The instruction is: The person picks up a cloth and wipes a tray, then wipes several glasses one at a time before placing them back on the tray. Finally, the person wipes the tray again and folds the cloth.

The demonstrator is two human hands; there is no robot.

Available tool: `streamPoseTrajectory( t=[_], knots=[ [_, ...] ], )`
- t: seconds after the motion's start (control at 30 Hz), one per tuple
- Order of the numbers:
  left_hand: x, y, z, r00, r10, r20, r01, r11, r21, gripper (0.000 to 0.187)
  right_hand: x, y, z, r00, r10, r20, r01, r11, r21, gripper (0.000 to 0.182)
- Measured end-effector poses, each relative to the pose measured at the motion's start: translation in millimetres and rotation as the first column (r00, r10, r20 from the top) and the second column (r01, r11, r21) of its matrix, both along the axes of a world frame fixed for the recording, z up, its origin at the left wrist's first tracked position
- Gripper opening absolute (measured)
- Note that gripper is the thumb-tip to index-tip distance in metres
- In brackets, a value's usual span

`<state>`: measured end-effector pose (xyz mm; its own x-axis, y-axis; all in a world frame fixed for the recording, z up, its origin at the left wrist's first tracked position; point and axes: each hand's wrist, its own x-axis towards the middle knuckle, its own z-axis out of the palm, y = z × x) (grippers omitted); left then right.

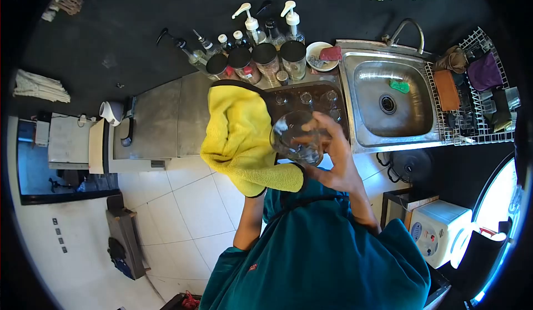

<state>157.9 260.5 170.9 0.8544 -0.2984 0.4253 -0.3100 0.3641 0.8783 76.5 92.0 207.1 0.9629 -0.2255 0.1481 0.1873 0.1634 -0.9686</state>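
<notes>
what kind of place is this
Likely a drinks or café prep kitchen: a steel sink with a dish rack beside it, pump bottles lined along the counter, and a glass being dried with a yellow cloth.

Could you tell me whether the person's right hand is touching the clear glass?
Touching. The head view shows the right hand with its fingers wrapped over the clear glass, no gap between them.
</notes>
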Motion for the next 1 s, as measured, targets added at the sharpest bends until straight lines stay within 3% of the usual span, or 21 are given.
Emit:
streamPoseTrajectory(
  t=[0.03, 0.1, 0.13, 0.17, 0.2, 0.23, 0.3, 0.37, 0.43, 0.57, 0.6, 0.77, 0.87, 0.97, 1.0],
  knots=[
    [5.1, -3.7, -2.1, 0.999, -0.017, -0.037, 0.016, 1.0, -0.021, 0.039, 3.0, 4.3, -4.5, 1.0, 0.0, -0.003, 0.0, 1.0, 0.001, 0.083],
    [-2.8, -9.3, -8.3, 0.993, -0.054, -0.104, 0.047, 0.997, -0.067, 0.039, 11.3, 10.9, -11.6, 0.938, -0.132, 0.321, 0.129, 0.991, 0.029, 0.08],
    [-4.3, -13.1, -10.9, 0.988, -0.074, -0.136, 0.062, 0.994, -0.09, 0.039, 13.0, 8.3, -10.2, 0.938, -0.133, 0.321, 0.13, 0.991, 0.029, 0.08],
    [9.0, -38.2, -13.9, 0.981, -0.097, -0.167, 0.078, 0.99, -0.116, 0.039, 14.4, 3.4, -6.6, 0.934, -0.141, 0.327, 0.243, 0.923, -0.297, 0.079],
    [-6.0, -33.0, -17.1, 0.973, -0.122, -0.195, 0.095, 0.985, -0.143, 0.039, 14.8, 0.1, -2.0, 0.93, -0.148, 0.337, 0.33, 0.739, -0.587, 0.078],
    [-11.3, -32.1, -18.3, 0.964, -0.147, -0.221, 0.11, 0.979, -0.17, 0.039, 14.6, 0.4, 5.4, 0.928, -0.15, 0.34, 0.334, 0.737, -0.588, 0.078],
    [-4.7, -48.8, -23.9, 0.94, -0.193, -0.28, 0.132, 0.966, -0.221, 0.039, 12.9, 4.4, 18.0, 0.952, -0.159, 0.26, 0.302, 0.599, -0.742, 0.08],
    [-8.2, -43.7, -27.4, 0.912, -0.242, -0.332, 0.152, 0.95, -0.274, 0.039, 9.0, 2.8, 17.8, 0.966, -0.141, 0.217, 0.256, 0.642, -0.723, 0.086],
    [-13.3, -34.5, -30.3, 0.879, -0.282, -0.385, 0.158, 0.933, -0.323, 0.039, 5.4, 5.3, 20.9, 0.977, -0.063, 0.202, 0.142, 0.901, -0.41, 0.083],
    [-4.9, -35.7, -38.9, 0.796, -0.375, -0.476, 0.165, 0.89, -0.424, 0.039, 5.9, 9.7, 19.3, 0.972, -0.094, 0.213, 0.173, 0.905, -0.389, 0.081],
    [-7.3, -35.5, -41.5, 0.773, -0.397, -0.495, 0.165, 0.879, -0.448, 0.039, 7.3, 10.3, 22.5, 0.962, -0.099, 0.253, 0.211, 0.86, -0.464, 0.081],
    [-18.5, -27.7, -53.2, 0.64, -0.512, -0.573, 0.14, 0.811, -0.568, 0.04, 8.1, 11.6, 18.0, 0.969, -0.116, 0.218, 0.215, 0.834, -0.508, 0.08],
    [-15.1, -35.4, -69.1, 0.583, -0.409, -0.702, 0.056, 0.882, -0.467, 0.044, 18.7, 13.6, 4.3, 0.965, -0.107, 0.239, 0.227, 0.8, -0.556, 0.08],
    [-18.2, -37.5, -72.5, 0.598, -0.349, -0.721, -0.006, 0.898, -0.44, 0.042, 29.7, 17.1, -15.3, 0.966, -0.071, 0.247, 0.207, 0.788, -0.58, 0.079],
    [-17.0, -34.9, -74.8, 0.554, -0.373, -0.744, -0.02, 0.888, -0.46, 0.041, 34.0, 17.4, -20.4, 0.97, -0.062, 0.237, 0.193, 0.789, -0.583, 0.079]
  ],
)
